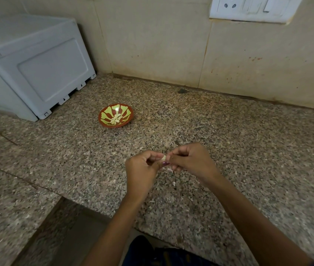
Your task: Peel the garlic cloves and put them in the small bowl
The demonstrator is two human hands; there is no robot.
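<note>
Garlic clove (164, 158) pinched between both hands above worktop (229, 131).
Left hand (142, 169) and right hand (188, 162) fingers curled, tips meeting on clove; small bowl (126, 120) with peeled cloves (116, 119) well apart, beyond hands.

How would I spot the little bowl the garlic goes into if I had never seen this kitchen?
Start at the big white plastic box in the counter's back left corner. Just right of its front corner, on the speckled granite counter, sits the small bowl. It is the only dish there: reddish-brown with yellow-green petal stripes, holding pale peeled cloves.
</note>
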